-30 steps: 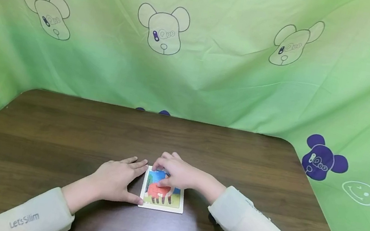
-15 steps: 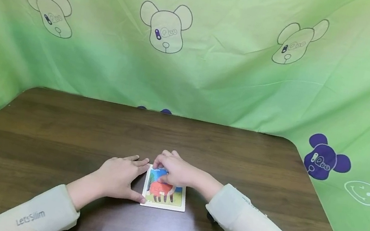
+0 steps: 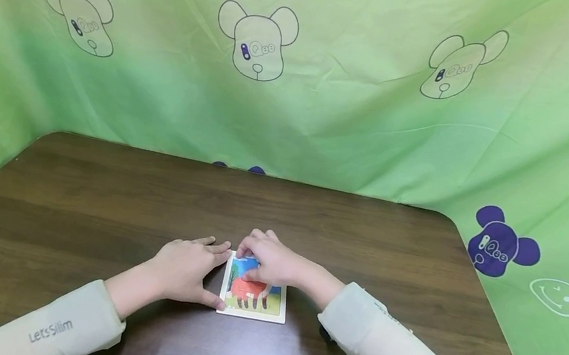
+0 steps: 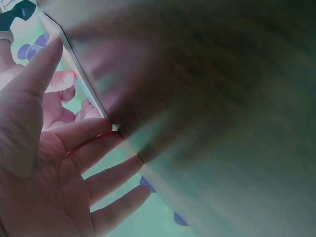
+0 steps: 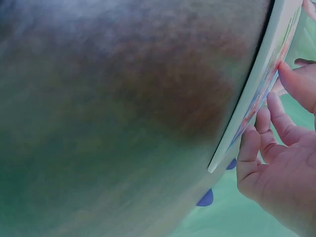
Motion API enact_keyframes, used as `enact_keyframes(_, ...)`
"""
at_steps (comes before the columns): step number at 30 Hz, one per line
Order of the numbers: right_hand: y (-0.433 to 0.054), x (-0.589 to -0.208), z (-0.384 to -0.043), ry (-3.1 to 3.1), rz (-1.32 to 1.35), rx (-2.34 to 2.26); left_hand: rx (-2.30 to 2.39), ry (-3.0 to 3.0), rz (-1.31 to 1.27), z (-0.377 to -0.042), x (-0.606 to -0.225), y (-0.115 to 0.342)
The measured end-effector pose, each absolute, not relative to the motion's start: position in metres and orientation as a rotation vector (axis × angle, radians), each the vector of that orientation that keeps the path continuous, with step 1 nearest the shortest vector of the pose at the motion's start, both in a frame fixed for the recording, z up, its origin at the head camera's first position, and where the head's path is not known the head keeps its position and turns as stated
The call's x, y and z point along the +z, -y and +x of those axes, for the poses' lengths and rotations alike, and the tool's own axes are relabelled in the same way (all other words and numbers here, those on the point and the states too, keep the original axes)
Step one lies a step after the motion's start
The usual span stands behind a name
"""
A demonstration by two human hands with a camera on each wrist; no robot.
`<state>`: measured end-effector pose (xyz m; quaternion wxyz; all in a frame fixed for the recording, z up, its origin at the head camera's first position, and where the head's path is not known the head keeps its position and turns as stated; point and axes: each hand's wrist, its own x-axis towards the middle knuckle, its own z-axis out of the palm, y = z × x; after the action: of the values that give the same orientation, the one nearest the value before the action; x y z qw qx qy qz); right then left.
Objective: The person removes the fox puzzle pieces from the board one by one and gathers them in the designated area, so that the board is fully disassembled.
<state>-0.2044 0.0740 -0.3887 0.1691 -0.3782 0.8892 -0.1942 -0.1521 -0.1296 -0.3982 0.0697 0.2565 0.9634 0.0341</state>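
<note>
The picture board lies flat between the tabletop's left and right edges. It looks light and stiff — best held by its pale rim. The left hand, fingers outstretched, touches that rim; the right hand, fingers bent, touches the printed face — whether pinching, I cannot tell.

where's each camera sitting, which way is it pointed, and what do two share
Head: on the head, forward and down over the table and picture board to the green cloth; left hand, right hand and sleeves show.
Left wrist: at that wrist, along the palm toward the board's edge; left hand large, part of the right hand beyond.
Right wrist: at that wrist, toward the board's edge; right hand at frame right.
Shared: both wrist views catch the board's edge.
</note>
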Motion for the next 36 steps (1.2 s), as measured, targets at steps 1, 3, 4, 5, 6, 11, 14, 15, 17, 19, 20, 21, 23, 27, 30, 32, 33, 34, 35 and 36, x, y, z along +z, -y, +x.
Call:
enact_keyframes(1, -0.0736, -0.3884, -0.2044, -2.529, -1.075, -0.551, 0.105, -2.901, 0.772, -0.1524, -0.3978, 0.1296)
enact_keyframes(3, -0.0728, -0.3881, -0.2042, -2.531, -1.069, -0.550, 0.108, -2.898, 0.770, -0.1526, -0.3974, 0.1296)
enact_keyframes(4, -0.0724, -0.3883, -0.2042, -2.531, -1.064, -0.547, 0.109, -2.895, 0.766, -0.1526, -0.3972, 0.1296)
enact_keyframes(5, -0.0721, -0.3883, -0.2040, -2.530, -1.058, -0.545, 0.108, -2.891, 0.761, -0.1523, -0.3969, 0.1294)
enact_keyframes(6, -0.0718, -0.3884, -0.2039, -2.528, -1.053, -0.546, 0.107, -2.888, 0.757, -0.1521, -0.3970, 0.1294)
enact_keyframes(11, -0.0713, -0.3894, -0.2046, -2.517, -1.036, -0.555, 0.114, -2.878, 0.744, -0.1513, -0.3966, 0.1294)
enact_keyframes(14, -0.0716, -0.3895, -0.2047, -2.514, -1.041, -0.571, 0.118, -2.876, 0.747, -0.1508, -0.3964, 0.1295)
enact_keyframes(15, -0.0716, -0.3892, -0.2046, -2.512, -1.046, -0.578, 0.114, -2.876, 0.747, -0.1507, -0.3966, 0.1295)
enact_keyframes(17, -0.0715, -0.3886, -0.2046, -2.508, -1.051, -0.597, 0.114, -2.876, 0.743, -0.1506, -0.3963, 0.1296)
enact_keyframes(19, -0.0714, -0.3878, -0.2048, -2.503, -1.054, -0.613, 0.116, -2.876, 0.739, -0.1508, -0.3965, 0.1298)
enact_keyframes(20, -0.0713, -0.3874, -0.2050, -2.499, -1.054, -0.622, 0.116, -2.878, 0.738, -0.1510, -0.3965, 0.1299)
enact_keyframes(21, -0.0712, -0.3871, -0.2053, -2.497, -1.051, -0.630, 0.116, -2.879, 0.735, -0.1511, -0.3966, 0.1301)
enact_keyframes(23, -0.0716, -0.3871, -0.2059, -2.495, -1.044, -0.638, 0.118, -2.881, 0.736, -0.1513, -0.3967, 0.1302)
enact_keyframes(27, -0.0724, -0.3870, -0.2087, -2.505, -1.051, -0.650, 0.128, -2.884, 0.741, -0.1512, -0.3968, 0.1304)
enact_keyframes(30, -0.0728, -0.3860, -0.2108, -2.500, -1.076, -0.673, 0.131, -2.885, 0.743, -0.1511, -0.3971, 0.1305)
enact_keyframes(32, -0.0727, -0.3851, -0.2119, -2.479, -1.084, -0.711, 0.127, -2.885, 0.744, -0.1508, -0.3972, 0.1306)
enact_keyframes(33, -0.0726, -0.3850, -0.2123, -2.465, -1.085, -0.731, 0.125, -2.886, 0.746, -0.1509, -0.3972, 0.1305)
enact_keyframes(34, -0.0725, -0.3846, -0.2125, -2.452, -1.083, -0.750, 0.123, -2.886, 0.748, -0.1508, -0.3973, 0.1305)
enact_keyframes(35, -0.0722, -0.3847, -0.2128, -2.442, -1.082, -0.767, 0.120, -2.885, 0.749, -0.1507, -0.3971, 0.1305)
enact_keyframes(36, -0.0720, -0.3850, -0.2130, -2.433, -1.081, -0.784, 0.119, -2.886, 0.750, -0.1507, -0.3970, 0.1305)
